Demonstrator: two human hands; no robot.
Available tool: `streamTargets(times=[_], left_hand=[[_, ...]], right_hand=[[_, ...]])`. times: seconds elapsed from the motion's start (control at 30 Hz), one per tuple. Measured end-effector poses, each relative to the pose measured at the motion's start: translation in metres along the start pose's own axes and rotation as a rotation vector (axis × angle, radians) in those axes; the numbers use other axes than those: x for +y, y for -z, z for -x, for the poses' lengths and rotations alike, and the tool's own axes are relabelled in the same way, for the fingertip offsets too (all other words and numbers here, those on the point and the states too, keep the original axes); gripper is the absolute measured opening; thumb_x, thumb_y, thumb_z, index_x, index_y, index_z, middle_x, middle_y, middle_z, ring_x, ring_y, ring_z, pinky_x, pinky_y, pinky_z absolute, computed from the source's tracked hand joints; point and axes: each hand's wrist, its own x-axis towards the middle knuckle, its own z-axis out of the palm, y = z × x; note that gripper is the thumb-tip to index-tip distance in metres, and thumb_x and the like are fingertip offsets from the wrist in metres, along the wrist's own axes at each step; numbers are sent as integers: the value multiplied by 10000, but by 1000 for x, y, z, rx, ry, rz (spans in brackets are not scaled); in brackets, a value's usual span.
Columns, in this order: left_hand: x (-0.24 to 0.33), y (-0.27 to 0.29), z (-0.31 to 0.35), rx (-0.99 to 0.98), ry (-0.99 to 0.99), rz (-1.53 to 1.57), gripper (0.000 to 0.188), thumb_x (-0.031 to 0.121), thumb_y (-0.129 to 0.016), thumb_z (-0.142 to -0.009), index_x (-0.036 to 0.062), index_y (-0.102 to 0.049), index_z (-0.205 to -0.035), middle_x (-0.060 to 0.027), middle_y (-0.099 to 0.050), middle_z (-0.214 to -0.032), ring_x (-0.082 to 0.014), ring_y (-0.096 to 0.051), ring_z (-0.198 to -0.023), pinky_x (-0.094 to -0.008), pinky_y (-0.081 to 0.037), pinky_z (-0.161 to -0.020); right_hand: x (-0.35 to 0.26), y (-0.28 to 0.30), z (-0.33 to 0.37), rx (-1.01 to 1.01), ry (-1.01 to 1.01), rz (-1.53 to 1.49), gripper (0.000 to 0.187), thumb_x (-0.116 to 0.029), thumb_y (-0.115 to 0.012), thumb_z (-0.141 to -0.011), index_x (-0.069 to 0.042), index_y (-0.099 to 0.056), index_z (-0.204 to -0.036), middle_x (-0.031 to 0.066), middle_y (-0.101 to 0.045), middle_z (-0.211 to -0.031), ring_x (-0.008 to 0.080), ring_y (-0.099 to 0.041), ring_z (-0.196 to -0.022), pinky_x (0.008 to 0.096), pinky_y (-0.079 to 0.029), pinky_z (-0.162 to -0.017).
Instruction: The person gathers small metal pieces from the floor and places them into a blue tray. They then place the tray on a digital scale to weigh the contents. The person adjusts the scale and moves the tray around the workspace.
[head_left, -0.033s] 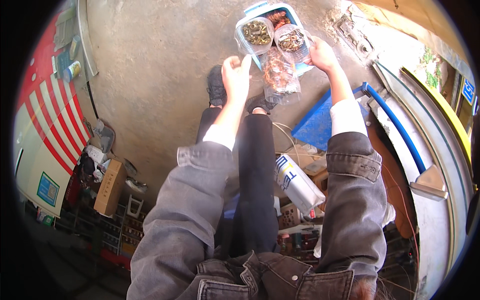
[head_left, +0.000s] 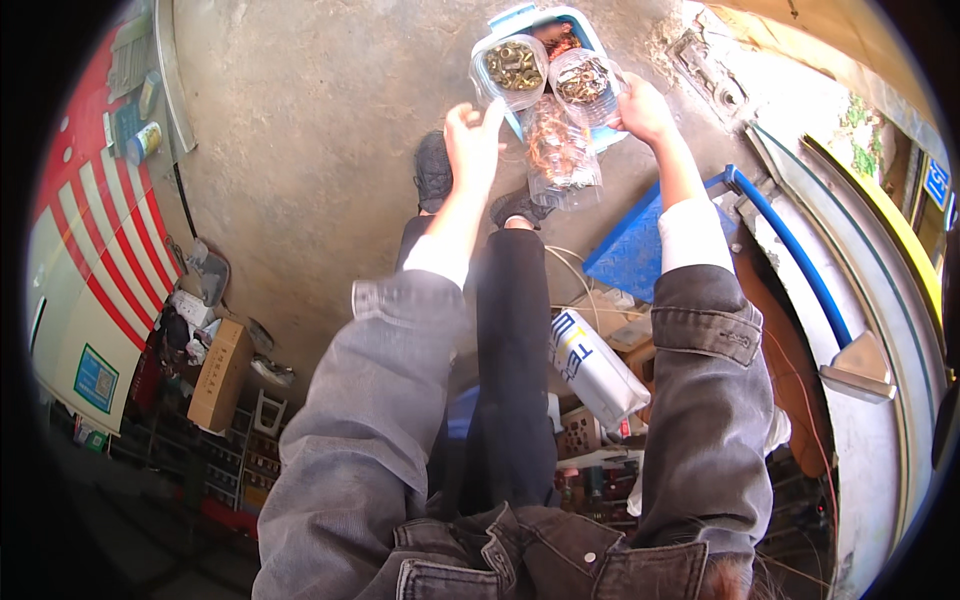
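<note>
A light-blue plastic basket stands on the floor at the top, with cut-off clear plastic bottles in and against it. The left clear container holds brass-coloured fittings. Smaller brass-coloured pieces lie in the right clear container, whose rim my right hand grips. A third clear bottle leans out toward me with copper wire inside. More copper wire shows at the back of the basket. My left hand hovers just below the left container, fingers apart, holding nothing visible.
My shoes are just below the basket. To the right lie a blue metal plate, a curved blue bar and a metal door track. A white-grey package sits between my arms; a cardboard box stands left.
My left hand has shifted slightly up toward the left container. My right hand keeps its place on the right container.
</note>
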Motion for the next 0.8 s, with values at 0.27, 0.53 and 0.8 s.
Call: streamTargets(times=[0.27, 0.53, 0.8], left_hand=[[-33, -18, -74, -300, -76, -490, 427, 175, -524, -929, -63, -391, -1258, -80, -605, -886, -191, -639, -824, -315, -567, -664], [31, -1, -46, 58, -668, -624, 624, 235, -651, -833, -24, -408, -1347, -268, -396, -1378, -378, -409, -1263, -459, -318, -1067], [29, -49, -61, 10, -1007, -1016, 624, 378, -611, -860, 7, -445, -1334, -230, -375, -1418, -349, -311, -1356, -489, -221, -1136]], right_hand=[[25, -37, -15, 351, -165, 444, 242, -154, -500, -855, 12, -552, -1024, 260, -662, -954, 411, -650, -925, 460, -510, -830], [-10, -31, 25, 1047, 440, 231, 472, -170, -551, -848, 47, -478, -1261, 278, -509, -1235, 413, -482, -1154, 456, -362, -1025], [-49, -71, 4, 883, 498, 543, 626, -453, -587, -855, -145, -446, -1381, 187, -412, -1404, 401, -346, -1299, 570, -229, -1073]])
